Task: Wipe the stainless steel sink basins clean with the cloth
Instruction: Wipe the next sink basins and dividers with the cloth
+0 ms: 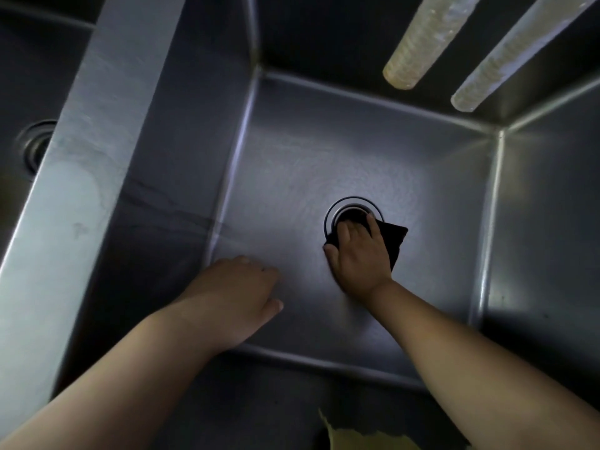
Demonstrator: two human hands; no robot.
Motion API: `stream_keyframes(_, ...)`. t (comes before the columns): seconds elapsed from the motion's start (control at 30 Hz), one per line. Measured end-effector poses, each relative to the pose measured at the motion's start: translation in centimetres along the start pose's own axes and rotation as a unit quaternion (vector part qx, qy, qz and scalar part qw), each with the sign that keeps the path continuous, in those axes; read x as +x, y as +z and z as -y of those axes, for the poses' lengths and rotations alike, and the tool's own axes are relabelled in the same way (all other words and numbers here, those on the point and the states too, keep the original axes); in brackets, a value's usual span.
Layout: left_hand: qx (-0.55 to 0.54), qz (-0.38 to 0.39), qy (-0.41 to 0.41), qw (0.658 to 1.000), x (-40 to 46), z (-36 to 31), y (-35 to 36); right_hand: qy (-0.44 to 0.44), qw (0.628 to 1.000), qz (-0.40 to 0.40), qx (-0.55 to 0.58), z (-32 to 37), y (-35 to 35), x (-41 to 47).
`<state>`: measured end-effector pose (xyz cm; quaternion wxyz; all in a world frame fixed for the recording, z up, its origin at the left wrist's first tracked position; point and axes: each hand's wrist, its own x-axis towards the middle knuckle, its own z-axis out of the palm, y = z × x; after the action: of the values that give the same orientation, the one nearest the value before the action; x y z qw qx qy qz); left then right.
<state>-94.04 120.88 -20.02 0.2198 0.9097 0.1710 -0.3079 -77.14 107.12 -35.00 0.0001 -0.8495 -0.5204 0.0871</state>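
The right hand (358, 254) presses a dark cloth (394, 243) flat against the floor of the sink basin (292, 164), its fingers spread over the cloth and reaching onto the near rim of the drain (354, 207); the grip is a flat press, fingers not curled round the cloth. Left of it and well apart, the left hand (237, 293) hangs loosely curled above the basin floor, holding nothing. Farther left, past the divider (97, 125), lies a second basin (19, 92). Two pale hoses (422, 40) hang beyond the right hand.
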Motion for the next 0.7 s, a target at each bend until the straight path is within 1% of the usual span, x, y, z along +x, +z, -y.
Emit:
stream_keyframes(0.1, 0.008, -0.010, 0.001, 1.000, -0.1, -0.1, 0.0, 0.024, 0.999, -0.033, 0.011, 0.1, 0.2, 0.1)
stream_keyframes(0.23, 0.009, -0.017, -0.004, 1.000, -0.2, 0.0, 0.2, 0.062, 0.990, -0.099, 0.078, -0.1, 0.5, 0.0)
stream_keyframes(0.33, 0.011, -0.016, -0.008, 1.000, -0.2, 0.0, 0.3, 0.055, 0.974, -0.151, 0.159, -0.7, 0.8, -0.8)
stream_keyframes(0.4, 0.015, -0.012, -0.007, 1.000, -0.2, 0.0, 0.4, 0.036, 0.967, -0.179, 0.180, -1.1, 1.1, -1.7)
stream_keyframes(0.47, 0.016, -0.002, -0.011, 1.000, -0.2, 0.2, 0.5, 0.026, 0.969, -0.183, 0.166, -1.5, 1.5, -2.7)
stream_keyframes(0.63, 0.006, 0.002, -0.007, 1.000, -0.2, 0.2, 0.3, -0.017, 0.983, -0.153, 0.099, -2.4, 1.1, -4.1)
stream_keyframes(0.7, 0.009, 0.004, -0.003, 1.000, -0.2, 0.1, 0.2, -0.009, 0.989, -0.119, 0.082, -2.6, 0.6, -4.2)
